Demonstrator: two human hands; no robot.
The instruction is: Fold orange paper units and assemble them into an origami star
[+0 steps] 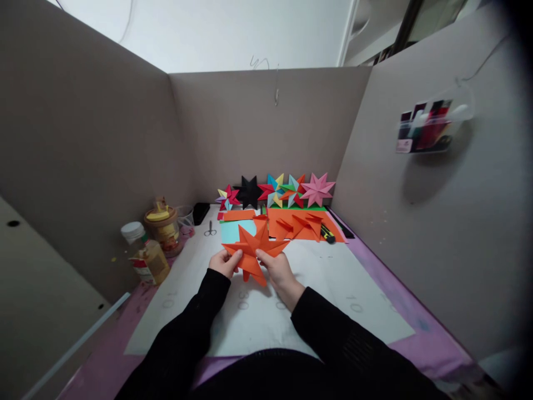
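Observation:
An orange folded paper star (251,244) is held up over the white sheet (325,294), its points spread out to all sides. My left hand (225,262) pinches its lower left part, with the thumb on top of the paper. On the right side, my right hand (280,272) grips the star near its middle, thumb also on top. Both hands' other fingers are partly hidden by the paper. Behind the star lie a light blue sheet (233,231) and orange sheets (278,225) with several folded orange pieces (306,225) on them.
Finished stars, among them a black one (249,192) and a pink one (317,190), stand along the back wall. Small scissors (210,229) and a black phone-like object (201,213) lie back left. A bottle (147,258) and tub (163,229) stand left. A cutter (327,234) lies back right.

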